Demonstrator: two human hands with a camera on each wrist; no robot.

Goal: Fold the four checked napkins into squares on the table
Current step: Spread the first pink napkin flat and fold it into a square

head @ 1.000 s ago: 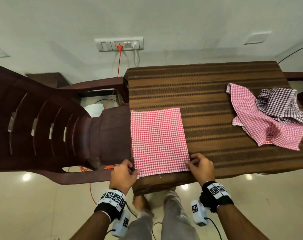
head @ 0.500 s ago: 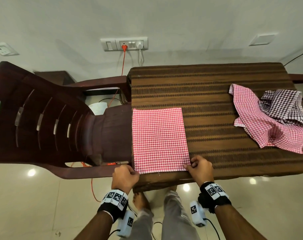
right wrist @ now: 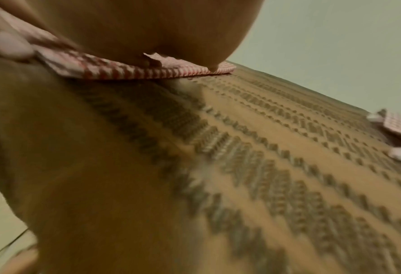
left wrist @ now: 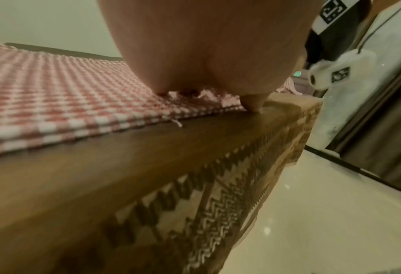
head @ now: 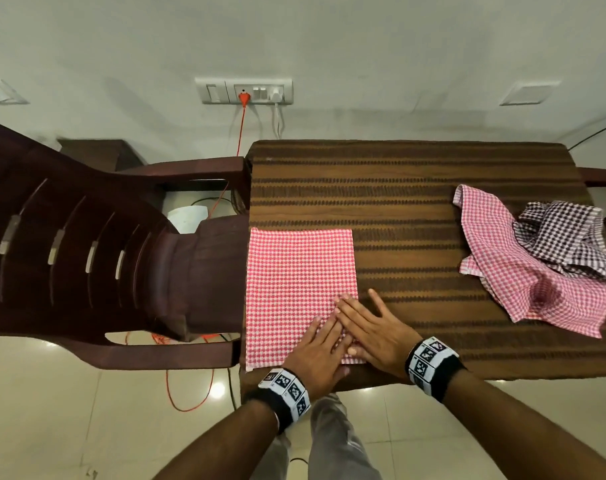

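Observation:
A red checked napkin [head: 294, 278] lies folded into a rectangle at the near left end of the table [head: 416, 209]. Both hands press flat on its near right part, side by side. My left hand [head: 317, 348] has straight fingers on the cloth. My right hand [head: 364, 323] lies partly over the napkin's right edge, fingers spread. The left wrist view shows the palm [left wrist: 206, 55] down on the napkin [left wrist: 54, 89]. In the right wrist view the palm [right wrist: 147, 27] rests on the napkin's corner [right wrist: 147, 71]. A crumpled pink checked napkin [head: 523, 282] and a dark checked one [head: 568, 237] lie at the right.
The table carries a brown striped cloth and its near edge [head: 433, 372] is just under my wrists. A dark brown plastic chair [head: 87, 258] lies against the table's left end. An orange cable [head: 190, 393] runs across the floor from a wall socket [head: 244, 90].
Both hands let go of the napkin's near corners and moved inward onto the cloth, where they now press flat. The napkin itself has stayed in place.

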